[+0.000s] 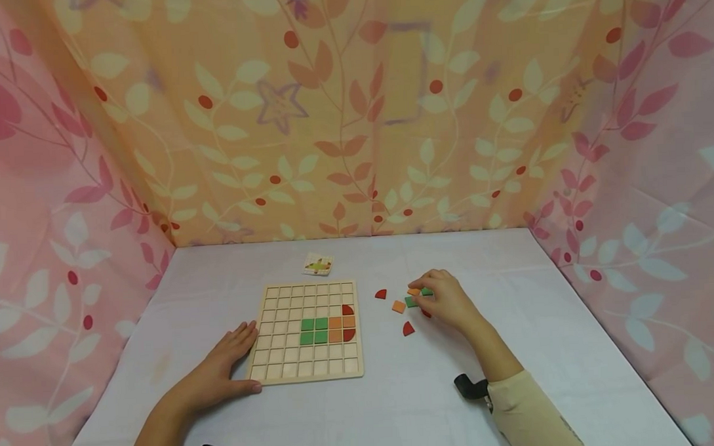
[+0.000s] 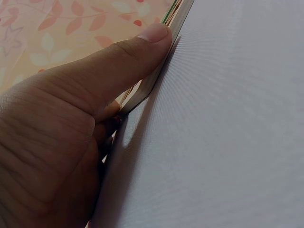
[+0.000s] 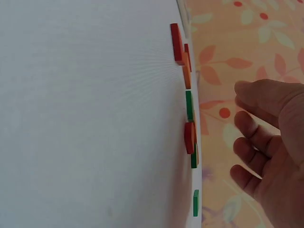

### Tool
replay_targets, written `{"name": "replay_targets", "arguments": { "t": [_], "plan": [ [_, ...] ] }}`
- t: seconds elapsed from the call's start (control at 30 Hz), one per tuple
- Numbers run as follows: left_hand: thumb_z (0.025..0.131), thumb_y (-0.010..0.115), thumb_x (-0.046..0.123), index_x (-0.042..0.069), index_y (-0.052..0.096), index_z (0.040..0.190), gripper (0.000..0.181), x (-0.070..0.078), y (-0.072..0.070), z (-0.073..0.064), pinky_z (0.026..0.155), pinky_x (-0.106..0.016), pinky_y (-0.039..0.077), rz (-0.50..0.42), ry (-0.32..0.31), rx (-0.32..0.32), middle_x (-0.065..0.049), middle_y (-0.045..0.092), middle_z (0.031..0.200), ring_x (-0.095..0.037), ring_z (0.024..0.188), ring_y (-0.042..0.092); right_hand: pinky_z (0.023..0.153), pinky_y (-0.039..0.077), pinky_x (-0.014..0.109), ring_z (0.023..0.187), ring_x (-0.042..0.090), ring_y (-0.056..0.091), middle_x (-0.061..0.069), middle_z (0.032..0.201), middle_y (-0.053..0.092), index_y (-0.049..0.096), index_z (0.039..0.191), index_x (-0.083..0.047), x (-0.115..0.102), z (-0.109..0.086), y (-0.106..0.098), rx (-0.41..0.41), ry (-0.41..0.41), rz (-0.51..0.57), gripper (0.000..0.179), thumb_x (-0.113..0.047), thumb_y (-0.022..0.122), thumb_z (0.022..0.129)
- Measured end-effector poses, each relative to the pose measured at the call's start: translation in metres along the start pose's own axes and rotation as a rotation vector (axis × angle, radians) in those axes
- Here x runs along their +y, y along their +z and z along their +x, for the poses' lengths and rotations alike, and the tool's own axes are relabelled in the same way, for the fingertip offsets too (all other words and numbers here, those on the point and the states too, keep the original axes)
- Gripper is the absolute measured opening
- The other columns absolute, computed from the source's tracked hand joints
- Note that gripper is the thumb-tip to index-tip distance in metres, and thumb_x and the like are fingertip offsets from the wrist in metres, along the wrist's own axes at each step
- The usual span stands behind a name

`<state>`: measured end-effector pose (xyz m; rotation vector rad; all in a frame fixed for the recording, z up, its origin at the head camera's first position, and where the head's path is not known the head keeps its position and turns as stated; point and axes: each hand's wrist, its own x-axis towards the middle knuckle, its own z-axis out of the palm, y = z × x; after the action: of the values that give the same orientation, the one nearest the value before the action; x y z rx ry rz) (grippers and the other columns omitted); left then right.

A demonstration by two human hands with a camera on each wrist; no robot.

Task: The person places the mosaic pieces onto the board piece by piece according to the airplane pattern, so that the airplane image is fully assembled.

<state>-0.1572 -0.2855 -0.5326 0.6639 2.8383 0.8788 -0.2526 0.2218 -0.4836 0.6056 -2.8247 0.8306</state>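
A wooden grid board lies on the table. Green squares, orange squares and two red quarter-circles sit in its cells. My left hand rests at the board's left side, fingers along that edge, thumb touching the front edge. Above a scatter of loose pieces hovers my right hand, its fingers loosely bent. Between these fingers nothing shows in the right wrist view. Around it lie an orange square, a green square and red quarter-circles, one partly hidden by the hand.
Behind the board lies a small patterned card. White cloth covers the table. Leaf-printed curtains enclose the back and both sides. A black wrist device sticks out at the right sleeve.
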Motion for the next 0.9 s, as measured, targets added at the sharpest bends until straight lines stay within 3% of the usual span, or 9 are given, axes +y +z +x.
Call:
{"name": "replay_targets", "arguments": {
  "t": [0.53,0.9],
  "plan": [
    [0.073,0.079,0.068,0.005,0.032,0.160,0.117,-0.003,0.001,-0.001,0.115,-0.005,-0.011,0.007,-0.009,-0.007,-0.008,0.024,0.170,-0.039,0.158,0.015,0.091,0.040,0.043,0.100,0.024,0.050,0.003,0.100,0.063,0.077,0.119,-0.013,0.020,-0.003,0.021,-0.070,0.007,-0.041,0.031,-0.018,0.077,0.088],
    [0.073,0.079,0.068,0.005,0.032,0.160,0.117,-0.002,0.001,0.000,0.115,-0.005,-0.011,0.006,-0.008,-0.009,-0.008,0.024,0.170,-0.038,0.158,0.015,0.088,0.039,0.043,0.098,0.021,0.050,-0.001,0.097,0.062,0.077,0.109,-0.019,0.023,-0.002,0.029,-0.046,-0.024,-0.112,0.023,-0.018,0.079,0.087]
  ]
}}
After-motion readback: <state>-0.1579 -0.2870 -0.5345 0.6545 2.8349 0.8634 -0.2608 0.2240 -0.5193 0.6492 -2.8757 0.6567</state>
